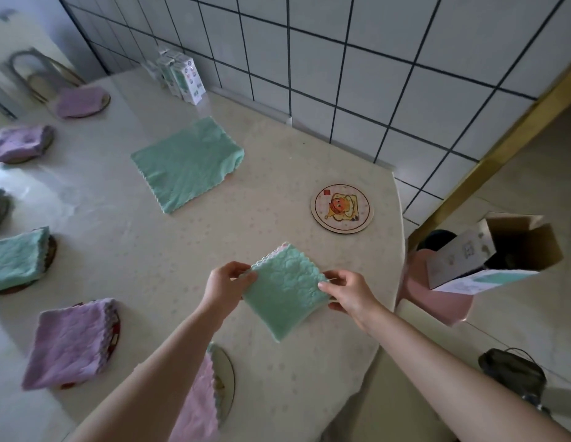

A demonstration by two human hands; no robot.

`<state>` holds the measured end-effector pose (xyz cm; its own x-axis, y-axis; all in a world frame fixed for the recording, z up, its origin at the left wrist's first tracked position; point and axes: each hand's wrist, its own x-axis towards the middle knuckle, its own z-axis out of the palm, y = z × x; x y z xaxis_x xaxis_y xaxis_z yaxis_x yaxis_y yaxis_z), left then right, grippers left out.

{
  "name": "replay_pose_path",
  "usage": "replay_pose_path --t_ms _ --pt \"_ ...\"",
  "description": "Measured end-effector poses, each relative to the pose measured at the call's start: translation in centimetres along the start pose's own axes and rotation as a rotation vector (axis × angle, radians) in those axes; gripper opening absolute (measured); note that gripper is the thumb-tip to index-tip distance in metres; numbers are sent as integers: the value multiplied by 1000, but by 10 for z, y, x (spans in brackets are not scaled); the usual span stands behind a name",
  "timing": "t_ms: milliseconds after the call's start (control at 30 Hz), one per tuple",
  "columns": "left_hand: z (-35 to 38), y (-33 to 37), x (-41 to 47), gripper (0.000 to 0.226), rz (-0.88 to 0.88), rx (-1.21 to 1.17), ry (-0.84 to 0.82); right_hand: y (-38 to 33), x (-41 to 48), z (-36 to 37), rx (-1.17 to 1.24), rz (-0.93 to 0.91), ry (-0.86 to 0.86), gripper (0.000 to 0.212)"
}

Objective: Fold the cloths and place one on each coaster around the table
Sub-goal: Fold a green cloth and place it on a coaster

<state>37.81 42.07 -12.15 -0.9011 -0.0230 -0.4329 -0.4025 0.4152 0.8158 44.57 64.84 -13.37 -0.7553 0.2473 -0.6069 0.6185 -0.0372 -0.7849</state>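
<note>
**Just short of the bare coaster (341, 208), a folded green cloth (285, 290) between two hands**

Both hands have hold of the folded green cloth at opposite corners. The left hand (228, 283) pinches the left corner, thumb on top and fingers curled beneath. The right hand (348, 293) pinches the right corner in the same way. The cloth sits turned like a diamond between them, one corner pointing away and one back toward the person. It is over the near part of the table (277, 387); whether its near corner touches the tabletop I cannot tell. The bare coaster lies beyond it and a little to the right, apart from it, near the table's right edge.

Both bare forearms reach in from the bottom of the view and converge on the cloth. The left forearm crosses over a near pink cloth (198, 406) at the table's near edge.

Farther off, a spread green cloth (188, 162) lies flat on the table. Down the left side, folded cloths rest on coasters — a pink folded cloth (72, 342) and, beyond it, a green one (17, 260). An open cardboard box (501, 250) stands just right of the table.
</note>
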Motion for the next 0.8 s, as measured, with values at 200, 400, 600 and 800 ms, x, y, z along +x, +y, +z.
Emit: replay_pose_path --t_ms 200,400,600,800 --pt "7 -12 29 8 91 182 20 8 19 12 -146 68 65 11" --pt "14 -19 54 12 168 339 -53 23 22 23 -312 128 174 9" --pt "9 -27 69 11 225 465 -103 13 25 19 -646 92 112 16" --pt "-18 -25 87 14 277 575 -121 -23 46 7 -1017 66 41 16"
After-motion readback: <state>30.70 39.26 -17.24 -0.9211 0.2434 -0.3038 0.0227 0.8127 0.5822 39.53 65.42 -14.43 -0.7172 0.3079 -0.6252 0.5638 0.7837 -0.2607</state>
